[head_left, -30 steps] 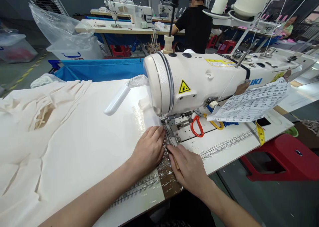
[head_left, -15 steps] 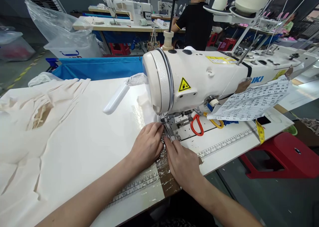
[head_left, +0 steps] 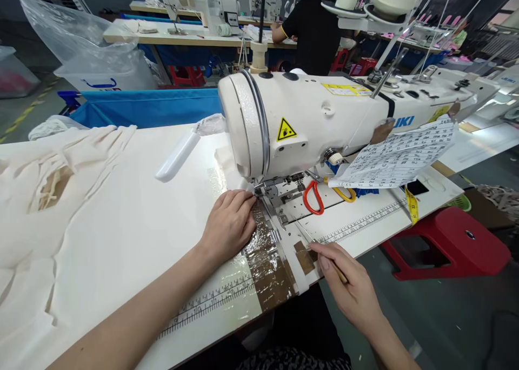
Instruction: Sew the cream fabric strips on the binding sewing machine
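awl [head_left: 341, 276], one: is lying pinched between right fingers [head_left: 330, 251], long axis slanting, tip pointing forward-left; left fingers [head_left: 237, 199] are curling, hold unclear.

- Left hand [head_left: 229, 221] on the table [head_left: 162, 218], fingertips right by the sewing machine [head_left: 300, 124]!
- Right hand [head_left: 351, 283] pinching a thin tool [head_left: 339, 272], angled toward the machine!
- Pale cloth [head_left: 24, 224] rumpled, far left!

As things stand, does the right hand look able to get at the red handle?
Probably yes: nothing visible blocks the right hand from the red handle, though this hand holds a thin tool.
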The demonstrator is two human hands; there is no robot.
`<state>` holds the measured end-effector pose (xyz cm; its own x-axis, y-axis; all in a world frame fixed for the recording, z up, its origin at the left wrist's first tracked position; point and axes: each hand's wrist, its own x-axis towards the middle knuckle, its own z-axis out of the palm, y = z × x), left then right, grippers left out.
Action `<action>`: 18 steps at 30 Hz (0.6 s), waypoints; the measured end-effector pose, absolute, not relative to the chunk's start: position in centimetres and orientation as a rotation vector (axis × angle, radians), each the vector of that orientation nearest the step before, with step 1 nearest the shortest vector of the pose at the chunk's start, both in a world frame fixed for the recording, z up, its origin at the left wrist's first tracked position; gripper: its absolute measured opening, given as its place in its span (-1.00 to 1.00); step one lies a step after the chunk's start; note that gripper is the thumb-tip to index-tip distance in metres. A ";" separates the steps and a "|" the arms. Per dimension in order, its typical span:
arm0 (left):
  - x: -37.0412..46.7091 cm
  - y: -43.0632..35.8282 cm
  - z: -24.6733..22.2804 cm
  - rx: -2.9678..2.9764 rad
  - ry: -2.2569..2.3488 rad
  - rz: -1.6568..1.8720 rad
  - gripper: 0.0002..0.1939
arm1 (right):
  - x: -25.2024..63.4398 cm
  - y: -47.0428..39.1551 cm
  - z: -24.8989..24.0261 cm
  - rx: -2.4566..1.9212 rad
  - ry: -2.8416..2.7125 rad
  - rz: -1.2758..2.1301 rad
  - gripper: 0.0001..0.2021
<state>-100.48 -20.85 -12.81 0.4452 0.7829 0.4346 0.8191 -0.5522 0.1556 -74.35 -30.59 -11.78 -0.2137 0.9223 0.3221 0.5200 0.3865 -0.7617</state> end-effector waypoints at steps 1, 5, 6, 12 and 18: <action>-100.4 -20.9 -12.8 -2.595 -1.444 -0.724 -0.64 | -74.2 -30.5 -11.9 -1.232 -1.858 0.668 -0.72; -100.5 -20.9 -12.8 -2.549 -1.462 -0.725 -0.65 | -74.6 -30.4 -12.5 -1.169 -1.844 0.694 -0.71; -100.5 -20.9 -12.8 -2.546 -1.470 -0.724 -0.65 | -74.7 -30.4 -12.6 -1.171 -1.838 0.687 -0.71; -100.3 -20.7 -12.8 -2.577 -1.597 -0.793 -0.64 | -74.5 -30.6 -12.7 -1.232 -1.780 0.699 -0.70; -101.1 -21.9 -10.2 -2.697 -1.656 -0.704 -0.60 | -73.9 -30.7 -13.0 -1.312 -1.765 0.670 -0.69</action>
<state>-101.14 -21.87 -10.22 0.3856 0.8694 0.3089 0.8256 -0.4746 0.3052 -73.93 -30.71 -13.00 -0.1231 0.9472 0.2959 0.5121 0.3161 -0.7987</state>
